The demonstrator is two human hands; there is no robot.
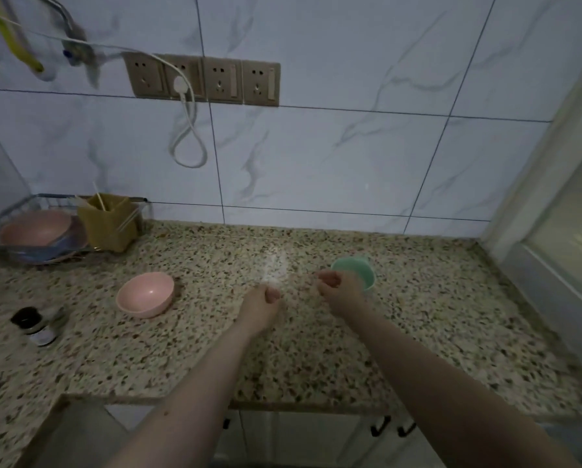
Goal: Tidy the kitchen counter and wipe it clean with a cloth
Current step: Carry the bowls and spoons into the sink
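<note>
Curled fingers over the speckled surface, bowls waiting either side.

Left hand (261, 307) with fingers curled in on the palm, nothing visibly held; right hand (338, 288) likewise curled, possibly pinching something thin, too blurred to tell. Just behind the right hand, at about 1 o'clock and partly covered by it, green bowl (359, 268) upright on the surface (316, 349). Well off the left hand at 9 o'clock, pink bowl (146, 293), tilted, mouth toward the viewer. Further out at 8 o'clock, small dark-capped jar (34, 325); at 10 o'clock against the wall, wire rack (9, 214) with dishes and a yellow utensil holder (109, 221). No cloth in view. Likely next: clearing bowls first, right hand nearest the green, left nearer the pink; neither bowl with a long axis to mind.
</note>
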